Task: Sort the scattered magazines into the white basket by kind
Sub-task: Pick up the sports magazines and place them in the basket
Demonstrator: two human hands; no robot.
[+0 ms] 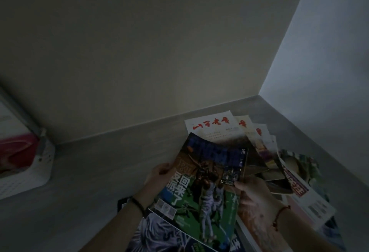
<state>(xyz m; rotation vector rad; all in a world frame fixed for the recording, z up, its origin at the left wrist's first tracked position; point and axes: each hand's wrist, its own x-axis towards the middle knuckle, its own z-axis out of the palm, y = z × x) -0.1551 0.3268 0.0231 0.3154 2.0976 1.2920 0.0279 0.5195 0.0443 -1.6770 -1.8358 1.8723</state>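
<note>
I hold a sports magazine [205, 187] with players on a green field, tilted above the table. My left hand [158, 173] grips its left edge and my right hand [253, 197] holds its right edge. Behind it lies a fan of white magazines with red titles [213, 126]. Further right are more loose magazines, one with a red-lettered cover [297, 183]. Another dark blue sports magazine [163, 237] lies under the held one, near the bottom edge. The white basket [36, 171] stands at the far left, with something red inside it.
The grey table [99, 171] meets a plain wall at the back and a lighter wall at the right, forming a corner. The scene is dim. The stretch of table between the basket and the magazines is bare.
</note>
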